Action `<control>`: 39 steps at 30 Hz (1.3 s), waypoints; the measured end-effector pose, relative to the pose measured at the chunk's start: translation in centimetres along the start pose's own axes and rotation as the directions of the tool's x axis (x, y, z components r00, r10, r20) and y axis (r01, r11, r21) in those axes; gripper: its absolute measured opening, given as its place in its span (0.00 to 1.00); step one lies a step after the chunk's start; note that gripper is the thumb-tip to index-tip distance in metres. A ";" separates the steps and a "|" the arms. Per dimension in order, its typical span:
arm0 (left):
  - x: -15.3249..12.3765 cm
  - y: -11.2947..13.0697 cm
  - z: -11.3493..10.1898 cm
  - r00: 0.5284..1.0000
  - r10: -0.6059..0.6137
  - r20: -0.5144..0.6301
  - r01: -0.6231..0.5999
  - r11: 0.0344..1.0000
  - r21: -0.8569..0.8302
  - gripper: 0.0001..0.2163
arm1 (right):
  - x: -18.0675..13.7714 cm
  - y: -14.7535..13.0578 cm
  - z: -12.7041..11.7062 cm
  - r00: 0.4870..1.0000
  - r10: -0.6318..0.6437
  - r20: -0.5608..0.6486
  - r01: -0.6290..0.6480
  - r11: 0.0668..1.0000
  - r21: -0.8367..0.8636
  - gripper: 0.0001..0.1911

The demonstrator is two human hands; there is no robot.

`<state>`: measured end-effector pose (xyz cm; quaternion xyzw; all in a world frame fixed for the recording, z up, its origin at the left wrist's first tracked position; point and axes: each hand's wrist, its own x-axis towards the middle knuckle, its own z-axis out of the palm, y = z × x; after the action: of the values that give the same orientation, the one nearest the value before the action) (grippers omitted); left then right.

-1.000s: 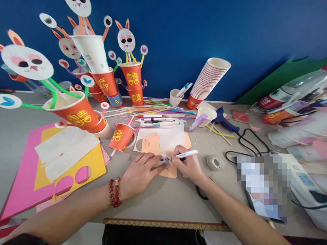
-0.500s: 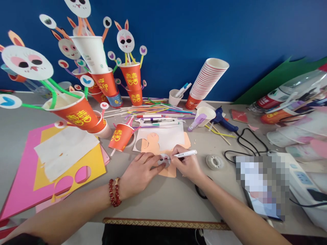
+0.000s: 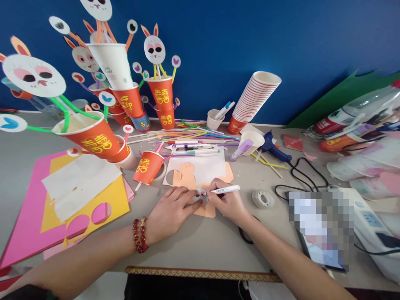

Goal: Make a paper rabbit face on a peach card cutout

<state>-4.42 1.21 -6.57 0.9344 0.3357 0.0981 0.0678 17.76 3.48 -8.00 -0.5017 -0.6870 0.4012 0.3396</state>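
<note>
A white marker pen (image 3: 226,189) is gripped by my right hand (image 3: 229,203), its tip on a small white paper circle (image 3: 200,200). Dark eye spots and some pink show on that circle. My left hand (image 3: 173,208) holds the circle down, thumb and forefinger on its left part. Beneath it lies cut orange paper (image 3: 206,210), partly under both hands. A white sheet (image 3: 212,163) with a round hole sits just beyond. On its far edge rest several markers (image 3: 200,151). An orange-red paper cup (image 3: 148,167) lies tilted to the left.
Rabbit-faced paper-cup figures (image 3: 93,137) crowd the left. Pink and yellow paper (image 3: 117,196) lies at front left. Pipe cleaners (image 3: 190,134) and a cup stack (image 3: 253,102) are at the back. On the right are a tape roll (image 3: 262,199), glue gun (image 3: 275,148), phone (image 3: 318,233) and power strip (image 3: 368,221).
The marker's back end has shifted very slightly left and down. My left hand stays on the paper circle, and everything else is almost unchanged.
</note>
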 end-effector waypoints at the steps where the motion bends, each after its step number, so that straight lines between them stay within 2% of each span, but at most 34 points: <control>1: 0.0 0.0 0.0 1.000 0.001 0.003 -0.001 1.000 -0.004 0.19 | 0.0 0.0 0.0 1.000 0.001 0.005 -0.001 1.000 -0.005 0.07; 13: 0.0 0.0 0.0 1.000 0.011 -0.010 -0.011 1.000 0.003 0.19 | 0.0 0.3 0.0 1.000 0.009 -0.001 -0.009 0.998 -0.056 0.06; 39: 0.0 0.0 0.0 1.000 0.015 -0.005 -0.015 1.000 0.005 0.20 | -0.1 0.1 0.0 1.000 0.014 -0.005 -0.014 0.999 -0.033 0.06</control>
<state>-4.42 1.25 -6.53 0.9368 0.3292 0.1002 0.0640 17.81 3.41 -8.11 -0.5130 -0.6893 0.3910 0.3299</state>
